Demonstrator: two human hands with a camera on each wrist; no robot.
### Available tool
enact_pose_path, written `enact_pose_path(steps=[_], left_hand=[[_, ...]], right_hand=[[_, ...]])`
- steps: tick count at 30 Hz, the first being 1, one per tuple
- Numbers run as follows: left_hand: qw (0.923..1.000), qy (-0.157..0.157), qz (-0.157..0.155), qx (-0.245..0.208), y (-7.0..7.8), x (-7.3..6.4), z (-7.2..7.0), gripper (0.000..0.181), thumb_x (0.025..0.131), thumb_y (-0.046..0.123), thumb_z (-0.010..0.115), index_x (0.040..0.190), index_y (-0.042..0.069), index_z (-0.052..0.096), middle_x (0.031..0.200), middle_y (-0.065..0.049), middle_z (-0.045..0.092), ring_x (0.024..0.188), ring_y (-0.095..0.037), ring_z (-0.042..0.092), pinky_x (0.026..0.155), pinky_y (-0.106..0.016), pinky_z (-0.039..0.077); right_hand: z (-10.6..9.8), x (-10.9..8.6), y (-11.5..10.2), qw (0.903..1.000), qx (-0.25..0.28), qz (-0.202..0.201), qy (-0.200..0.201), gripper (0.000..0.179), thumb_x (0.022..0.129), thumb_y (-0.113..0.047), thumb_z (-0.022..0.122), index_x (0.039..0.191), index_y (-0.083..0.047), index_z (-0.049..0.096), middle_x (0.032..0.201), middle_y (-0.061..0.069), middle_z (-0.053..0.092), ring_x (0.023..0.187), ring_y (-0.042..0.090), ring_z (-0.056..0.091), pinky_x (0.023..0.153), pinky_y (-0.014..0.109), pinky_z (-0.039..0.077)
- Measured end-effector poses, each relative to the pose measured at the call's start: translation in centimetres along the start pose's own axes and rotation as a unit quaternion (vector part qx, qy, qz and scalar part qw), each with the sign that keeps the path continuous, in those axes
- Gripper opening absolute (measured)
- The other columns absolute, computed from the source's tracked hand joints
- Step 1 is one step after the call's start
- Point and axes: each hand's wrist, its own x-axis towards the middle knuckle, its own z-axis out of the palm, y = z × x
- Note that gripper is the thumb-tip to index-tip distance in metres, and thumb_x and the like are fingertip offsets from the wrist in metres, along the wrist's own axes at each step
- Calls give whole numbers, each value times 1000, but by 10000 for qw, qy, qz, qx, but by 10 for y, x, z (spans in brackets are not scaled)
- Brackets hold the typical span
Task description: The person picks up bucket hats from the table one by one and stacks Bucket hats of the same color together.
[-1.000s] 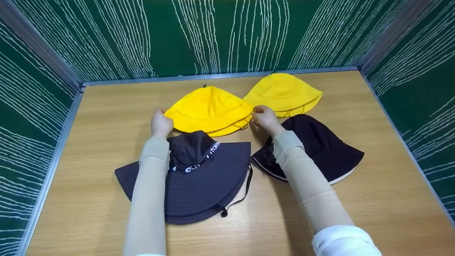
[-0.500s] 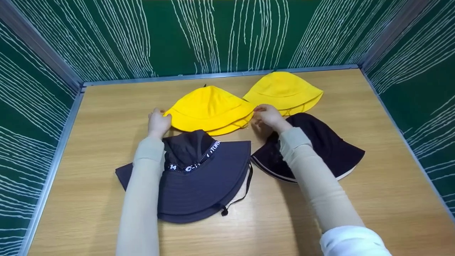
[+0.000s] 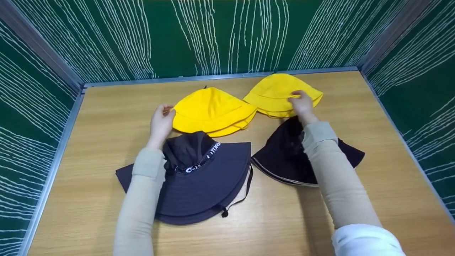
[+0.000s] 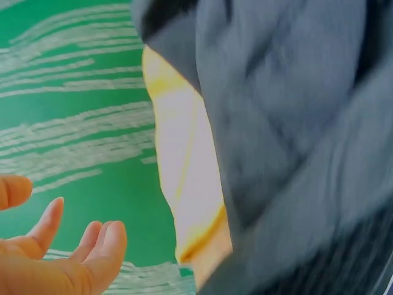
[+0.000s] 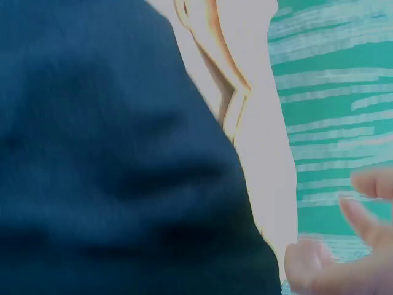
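Two yellow bucket hats lie folded flat at the back of the table. My left hand (image 3: pixel 162 122) is beside the left end of the nearer yellow hat (image 3: pixel 211 110), thumb and fingers apart with nothing between them; the left wrist view shows the fingers (image 4: pixel 104 252) spread. Over the farther yellow hat (image 3: pixel 273 90) is my right hand (image 3: pixel 302 106), its fingers loosely bent and holding nothing. Below my left hand is a dark wide-brimmed hat (image 3: pixel 209 177) with a lettered band and a chin cord. A black bucket hat (image 3: pixel 280 156) with a pale rim lies partly under my right forearm.
The wooden table (image 3: pixel 81 213) is bounded by green walls (image 3: pixel 227 42) with white wavy lines. A grey metal edge (image 3: pixel 220 76) runs along its back. The two yellow hats meet at their brims.
My right hand has let go of the nearer yellow hat's right end and moved right, over the farther one. My left hand has released its left end. The hats have barely shifted.
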Motion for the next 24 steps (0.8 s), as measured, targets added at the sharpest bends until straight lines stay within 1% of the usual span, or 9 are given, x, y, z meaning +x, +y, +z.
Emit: enact_pose_path(steps=[2, 4, 9, 11, 14, 17, 19, 21, 24], left_hand=[[9990, 125, 242, -361, 0, -9, 9, 30, 97, 10, 45, 123, -4, 50, 131, -20, 49, 125, -30, 44, 108, -38, 34], [9955, 204, 423, -823, 0, -21, 21, 26, 96, 6, 46, 119, -6, 51, 125, -21, 51, 119, -29, 47, 105, -37, 35], [9807, 79, 541, -1877, -3, -48, 58, 19, 94, 1, 49, 110, -6, 55, 112, -18, 57, 109, -26, 53, 101, -35, 40], [9785, -43, 672, -1949, -5, -54, 72, 18, 93, 2, 50, 107, -6, 57, 109, -18, 59, 106, -26, 55, 99, -35, 42], [9794, -290, 936, -1765, -13, -57, 91, 17, 93, 2, 51, 105, -8, 58, 106, -21, 60, 104, -28, 56, 96, -34, 44], [9815, -478, 900, -1619, -26, -55, 104, 16, 94, 2, 50, 104, -8, 58, 105, -21, 61, 102, -27, 57, 95, -31, 45], [9806, -543, 707, -1747, -34, -52, 108, 15, 95, 1, 49, 103, -7, 57, 104, -20, 61, 102, -27, 58, 96, -31, 46], [9766, -536, 530, -2016, -41, -50, 110, 14, 96, 1, 47, 103, -8, 56, 103, -20, 61, 102, -28, 59, 96, -33, 47], [9732, -580, 396, -2190, -49, -46, 111, 15, 96, 0, 44, 103, -9, 54, 101, -19, 61, 102, -28, 59, 96, -34, 48]], right_hand=[[-8, 4, 8, 9986, 304, 136, 406, 49, 96, -16, 44, 142, -4, 32, 138, 18, 40, 82, 15, 41, 73, 23, 37], [-14, 7, 16, 9967, 497, 260, 581, 53, 96, -16, 42, 146, -5, 26, 145, 18, 34, 84, 14, 39, 73, 22, 35], [-24, 11, 34, 9953, 614, 475, 586, 55, 97, -18, 40, 147, -4, 24, 150, 18, 28, 106, 20, 38, 80, 22, 35], [-26, 13, 40, 9955, 611, 471, 557, 53, 97, -19, 40, 146, -3, 27, 149, 19, 30, 105, 19, 39, 80, 21, 36], [-29, 16, 46, 9988, 304, 364, 154, 54, 98, -20, 36, 148, -4, 23, 150, 19, 27, 98, 18, 40, 82, 23, 35], [-31, 19, 49, 9980, -40, 238, -591, 58, 101, -24, 33, 152, -8, 10, 155, 22, 14, 118, 27, 40, 101, 34, 34], [-32, 22, 49, 9940, -186, 191, -1058, 61, 102, -28, 31, 153, -11, 2, 156, 23, 6, 135, 35, 27, 112, 44, 24], [-34, 24, 49, 9897, -181, 272, -1395, 65, 102, -34, 32, 152, -14, -3, 157, 21, -4, 144, 37, 5, 117, 50, 11], [-34, 29, 48, 9852, -132, 409, -1659, 69, 101, -40, 34, 152, -18, -7, 158, 18, -8, 145, 37, -1, 118, 50, 6]])
